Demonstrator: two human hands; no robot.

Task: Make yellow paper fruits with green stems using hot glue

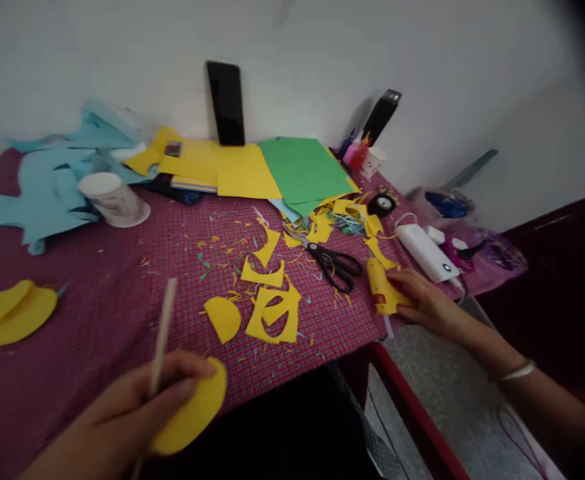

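Note:
At the lower left my left hand [142, 407] is closed, pinching a yellow paper piece [192, 417] with a rounded edge. A thin wooden stick [165, 327] rises from the same hand. Over at the table's right edge, my right hand [425, 300] has its fingers round the handle of a yellow glue gun [382, 290], whose nozzle points away from me. Black-handled scissors [335, 263] lie to the left of the glue gun. A yellow half-round piece [224, 319] and yellow paper offcuts [275, 313] lie between the two hands.
Yellow ovals [15, 317] lie at the left, near a paper cup [114, 200] and blue paper cutouts [52, 190]. Green sheets [305, 170] and a phone [226, 103] are by the wall. A white power strip [427, 252] sits right; a red chair frame [412, 413] is below.

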